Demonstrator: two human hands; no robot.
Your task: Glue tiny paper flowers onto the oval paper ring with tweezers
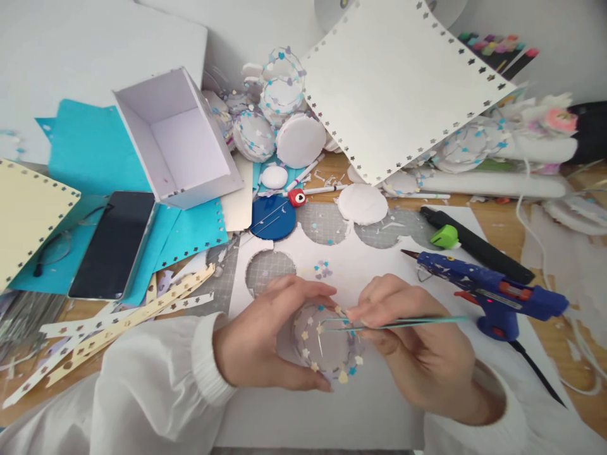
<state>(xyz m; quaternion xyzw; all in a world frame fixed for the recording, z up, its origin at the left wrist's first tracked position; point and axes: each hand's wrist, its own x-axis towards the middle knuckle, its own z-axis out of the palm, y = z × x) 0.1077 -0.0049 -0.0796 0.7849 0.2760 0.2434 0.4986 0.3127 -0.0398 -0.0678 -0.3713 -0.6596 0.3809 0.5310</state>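
My left hand [270, 341] curls around the side of a round white piece [332, 351], whose wire ring is dotted with small blue, cream and lilac paper flowers. Between the fingers of my right hand [412, 341] are teal tweezers [427, 321], their tips over the middle of the round piece. Whether the tips hold anything is too small to tell. Just beyond my hands, a little heap of tiny paper flowers [323, 270] lies on a white sheet [303, 249] with round cut-outs.
A blue glue gun [493, 291] lies at right, its cord [538, 373] trailing forward. At left are a phone [114, 243], punched paper strips [128, 328] and an open white box [175, 139]. Behind are a blue disc [272, 218], a red punch [297, 198] and a large punched sheet [398, 82].
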